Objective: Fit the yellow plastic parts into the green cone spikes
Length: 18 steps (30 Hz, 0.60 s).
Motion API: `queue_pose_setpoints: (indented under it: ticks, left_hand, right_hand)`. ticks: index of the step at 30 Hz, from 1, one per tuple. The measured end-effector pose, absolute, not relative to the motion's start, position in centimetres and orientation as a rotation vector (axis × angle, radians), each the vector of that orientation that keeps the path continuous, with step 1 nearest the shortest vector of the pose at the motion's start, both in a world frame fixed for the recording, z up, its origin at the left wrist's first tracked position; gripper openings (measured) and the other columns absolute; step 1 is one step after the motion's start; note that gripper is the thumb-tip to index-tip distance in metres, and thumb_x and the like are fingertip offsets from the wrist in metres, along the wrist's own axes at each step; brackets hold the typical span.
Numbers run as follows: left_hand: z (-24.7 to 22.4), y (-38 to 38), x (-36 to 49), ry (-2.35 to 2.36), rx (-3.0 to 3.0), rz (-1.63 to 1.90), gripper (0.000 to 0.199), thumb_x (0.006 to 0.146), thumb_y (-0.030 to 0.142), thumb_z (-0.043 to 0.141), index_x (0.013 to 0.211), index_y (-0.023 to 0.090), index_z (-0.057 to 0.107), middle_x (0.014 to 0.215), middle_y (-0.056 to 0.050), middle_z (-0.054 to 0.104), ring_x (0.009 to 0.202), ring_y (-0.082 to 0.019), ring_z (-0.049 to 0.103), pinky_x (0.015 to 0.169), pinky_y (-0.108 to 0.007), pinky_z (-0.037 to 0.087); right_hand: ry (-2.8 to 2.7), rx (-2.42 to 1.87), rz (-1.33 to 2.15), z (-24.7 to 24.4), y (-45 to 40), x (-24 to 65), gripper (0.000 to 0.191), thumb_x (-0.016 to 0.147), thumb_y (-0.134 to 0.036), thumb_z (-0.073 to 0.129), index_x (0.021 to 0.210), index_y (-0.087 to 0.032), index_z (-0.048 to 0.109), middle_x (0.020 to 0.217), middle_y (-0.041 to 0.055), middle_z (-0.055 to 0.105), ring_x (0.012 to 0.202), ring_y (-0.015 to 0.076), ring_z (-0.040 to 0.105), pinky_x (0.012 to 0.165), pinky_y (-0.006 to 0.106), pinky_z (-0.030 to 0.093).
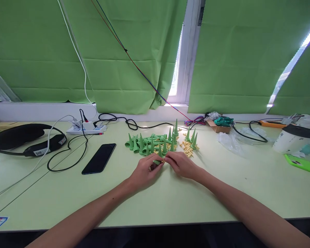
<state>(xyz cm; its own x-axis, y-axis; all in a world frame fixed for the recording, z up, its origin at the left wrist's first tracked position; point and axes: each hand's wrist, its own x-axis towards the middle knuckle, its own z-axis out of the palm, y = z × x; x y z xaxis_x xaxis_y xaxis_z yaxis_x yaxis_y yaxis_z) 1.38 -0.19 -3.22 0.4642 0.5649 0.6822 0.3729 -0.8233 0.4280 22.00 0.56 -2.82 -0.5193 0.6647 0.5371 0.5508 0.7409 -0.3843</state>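
My left hand (144,173) is closed around a small green plastic cone (157,162), which lies on its side between the fingers. Fingertip to fingertip with it, my right hand (183,164) is pinched at the cone's end; a bit of yellow-orange shows there, but what the right fingers hold is too small to make out. Just beyond both hands, several green cones (141,142) stand upright or lie in a pile. Small pale-yellow plastic pieces (188,150) are heaped among them and to the right, with a few more cones standing over them.
A dark phone (99,159) and headphones (45,146) lie to the left, near a white power strip (86,129) with cables. At the right are a small cardboard box (219,127), crumpled clear plastic (229,143), a white cup (293,139) and a bright green phone case (303,164).
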Motion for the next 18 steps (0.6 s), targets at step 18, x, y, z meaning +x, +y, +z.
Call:
queue_pose_setpoints:
  ticks: [18]
  left_hand:
    - [-3.67,-0.15,1.19,0.904,2.487,1.184,0.011,0.096,0.022,0.053,0.093,0.019,0.064,0.088,-0.002,0.066,0.067,-0.009,0.056,0.056,-0.019,0.046]
  right_hand:
    - [-2.28,-0.955,0.258,-3.11,0.58,21.75,0.032,0.102,-0.028,0.039,0.071,-0.021,0.038,0.062,-0.0034,0.043,0.056,0.0116,0.036,0.056,0.024,0.025]
